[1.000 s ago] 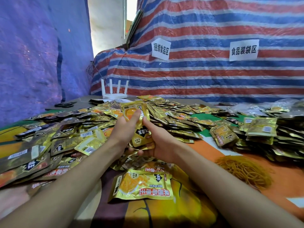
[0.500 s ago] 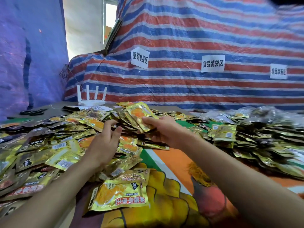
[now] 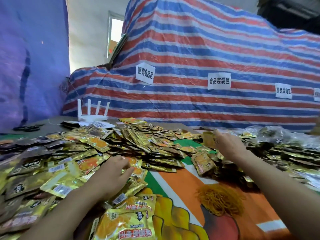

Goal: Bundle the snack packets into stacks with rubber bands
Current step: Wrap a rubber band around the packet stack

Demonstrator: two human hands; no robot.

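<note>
Loose gold and dark snack packets (image 3: pixel 83 153) cover the left and middle of the table. My left hand (image 3: pixel 112 174) rests palm down on them, its fingers touching an orange-printed packet (image 3: pixel 136 168) without gripping. My right hand (image 3: pixel 226 144) is stretched far to the right and holds a small stack of gold packets (image 3: pixel 208 140) upright at the edge of the heap of packets on the right (image 3: pixel 285 153). Between my forearms lies a tangle of yellow rubber bands (image 3: pixel 220 200) on the orange cloth.
A large gold packet (image 3: pixel 128 224) lies near the front edge. At the back left stand a white router (image 3: pixel 91 115) and black scissors (image 3: pixel 27 128). A striped tarp with paper labels (image 3: pixel 219 81) rises behind the table. Clear plastic bags (image 3: pixel 280 134) lie far right.
My right hand has carried the stack of packets from the middle out to the right-hand heap. My left hand has let go and dropped onto the loose packets.
</note>
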